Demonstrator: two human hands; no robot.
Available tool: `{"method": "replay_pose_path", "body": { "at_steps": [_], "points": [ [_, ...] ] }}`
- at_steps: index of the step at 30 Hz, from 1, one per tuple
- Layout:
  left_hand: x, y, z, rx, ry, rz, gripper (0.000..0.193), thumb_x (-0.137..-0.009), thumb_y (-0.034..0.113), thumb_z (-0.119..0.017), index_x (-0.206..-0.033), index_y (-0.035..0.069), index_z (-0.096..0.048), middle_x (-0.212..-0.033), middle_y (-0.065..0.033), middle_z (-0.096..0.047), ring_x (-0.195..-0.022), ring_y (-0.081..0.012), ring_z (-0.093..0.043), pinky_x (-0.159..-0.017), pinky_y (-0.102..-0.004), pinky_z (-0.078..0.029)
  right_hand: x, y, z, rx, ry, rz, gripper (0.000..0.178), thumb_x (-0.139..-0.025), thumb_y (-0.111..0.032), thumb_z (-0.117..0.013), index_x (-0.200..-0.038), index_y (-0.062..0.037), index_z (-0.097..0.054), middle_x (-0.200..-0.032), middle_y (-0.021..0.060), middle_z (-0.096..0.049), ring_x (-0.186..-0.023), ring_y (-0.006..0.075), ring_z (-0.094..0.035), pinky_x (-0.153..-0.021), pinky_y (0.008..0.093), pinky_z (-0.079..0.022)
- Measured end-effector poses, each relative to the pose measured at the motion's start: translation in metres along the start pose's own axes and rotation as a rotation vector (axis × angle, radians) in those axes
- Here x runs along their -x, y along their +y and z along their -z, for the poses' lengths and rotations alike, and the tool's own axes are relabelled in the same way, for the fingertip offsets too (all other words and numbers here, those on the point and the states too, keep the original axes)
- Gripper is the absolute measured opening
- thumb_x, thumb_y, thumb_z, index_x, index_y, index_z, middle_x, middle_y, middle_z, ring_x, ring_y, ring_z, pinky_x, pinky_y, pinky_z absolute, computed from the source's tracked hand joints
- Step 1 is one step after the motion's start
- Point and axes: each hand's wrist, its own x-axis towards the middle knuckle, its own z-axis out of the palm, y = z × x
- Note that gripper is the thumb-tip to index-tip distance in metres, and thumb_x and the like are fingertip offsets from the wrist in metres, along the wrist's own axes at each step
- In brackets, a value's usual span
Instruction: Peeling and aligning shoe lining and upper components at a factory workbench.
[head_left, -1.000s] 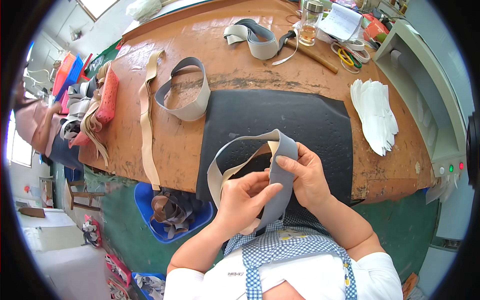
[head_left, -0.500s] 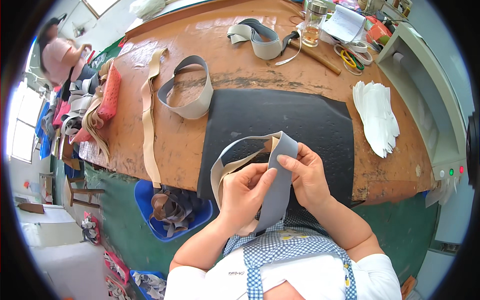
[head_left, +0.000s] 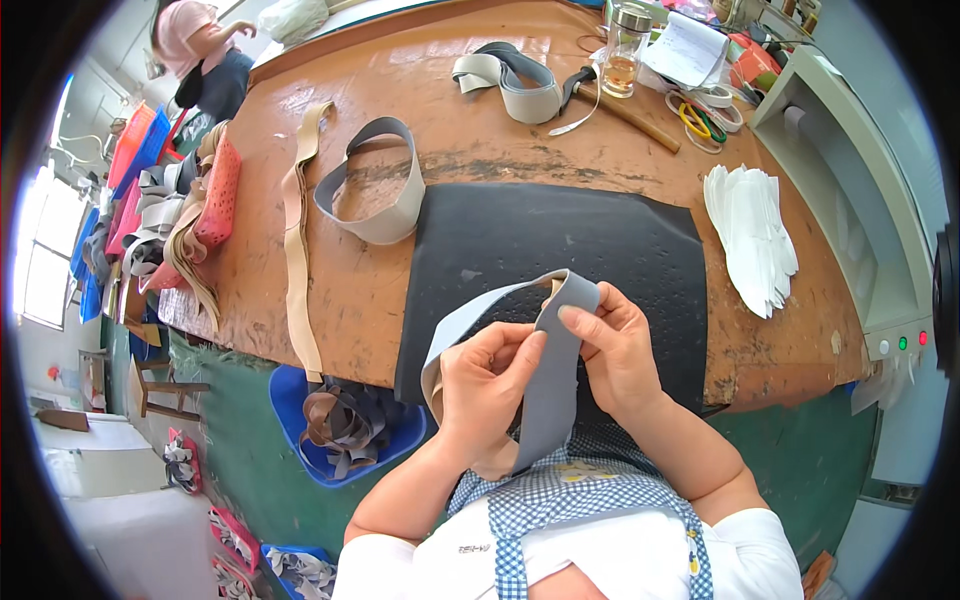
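A looped strip of grey material with a beige inner side (head_left: 553, 400) is held up between my two hands, over the near part of a black mat (head_left: 560, 225). My left hand (head_left: 487, 385) pinches its edge between thumb and forefinger, with part of the loop passing behind the wrist. At the strip's upper right bend, my right hand (head_left: 618, 350) is closed on it, thumb in front and fingers behind. Another loop of the same sort, grey inside and pale outside (head_left: 385, 218), stands on the table left of the mat.
A long beige strip (head_left: 298, 250) lies on the brown table (head_left: 250, 290). Beyond the mat are a rolled band (head_left: 530, 100), a hammer (head_left: 630, 118) and a glass bottle (head_left: 624, 60). White paper-like pieces (head_left: 750, 240) lie right. A blue bin (head_left: 330, 470) of strips sits below the edge.
The loop's left side has turned so that more grey shows, and my left fingertips have shifted slightly along the edge. The person at the back left has moved right.
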Motion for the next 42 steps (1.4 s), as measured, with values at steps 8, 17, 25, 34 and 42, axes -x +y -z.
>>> {"method": "replay_pose_path", "body": {
  "at_steps": [8, 17, 25, 34, 42],
  "points": [
    [0.011, -0.010, -0.007, -0.072, 0.101, -0.121, 0.010, -0.092, 0.002, -0.070, -0.097, -0.006, -0.071, -0.077, -0.0001, -0.071, -0.070, -0.0009, -0.061, -0.061, -0.0148, -0.047, -0.005, -0.002, 0.005, -0.047, 0.015, 0.023, 0.010, -0.092, -0.006, -0.068, -0.093, -0.0091, -0.059, -0.098, 0.0103, -0.072, -0.084, 0.0132, -0.069, -0.079, 0.0292, -0.057],
    [0.009, -0.017, -0.002, -0.070, 0.095, -0.069, 0.012, -0.089, 0.005, -0.072, -0.095, -0.005, -0.072, -0.078, -0.0058, -0.075, -0.072, -0.0055, -0.069, -0.065, -0.0193, -0.055, -0.013, -0.005, -0.002, -0.034, 0.042, -0.029, 0.023, -0.090, -0.002, -0.068, -0.106, -0.0062, -0.053, -0.098, 0.0085, -0.069, -0.084, 0.0136, -0.068, -0.075, 0.0290, -0.058],
    [0.018, -0.018, -0.014, -0.082, 0.263, -0.129, 0.008, -0.090, 0.000, -0.072, -0.089, -0.006, -0.067, -0.069, 0.0050, -0.063, -0.061, 0.0019, -0.050, -0.053, -0.0156, -0.038, -0.075, -0.028, -0.071, -0.083, -0.019, 0.144, 0.036, -0.089, 0.000, -0.069, -0.118, -0.0029, -0.047, -0.097, 0.0099, -0.067, -0.084, 0.0166, -0.068, -0.069, 0.0270, -0.057],
    [0.010, -0.005, 0.052, -0.961, 0.406, -0.864, 0.020, -0.079, 0.001, -0.077, -0.097, 0.003, -0.070, -0.083, -0.0115, -0.070, -0.074, -0.0260, -0.068, -0.088, -0.0436, -0.054, -0.176, -0.104, -0.099, -0.370, -0.215, 0.149, 0.024, -0.095, -0.007, -0.065, -0.116, -0.0020, -0.055, -0.098, 0.0117, -0.069, -0.082, 0.0193, -0.069, -0.072, 0.0313, -0.057],
    [-0.009, -0.014, 0.052, -1.006, -0.032, -0.833, 0.030, -0.073, -0.008, -0.070, -0.103, -0.001, -0.070, -0.089, -0.0114, -0.059, -0.089, -0.0288, -0.061, -0.096, -0.0433, -0.046, -0.057, -0.063, -0.035, 1.138, -0.597, 0.330, 0.056, -0.075, 0.004, -0.061, -0.129, -0.0049, -0.053, -0.122, 0.0096, -0.060, -0.109, 0.0170, -0.061, -0.073, 0.0303, -0.053]
  ]
}}
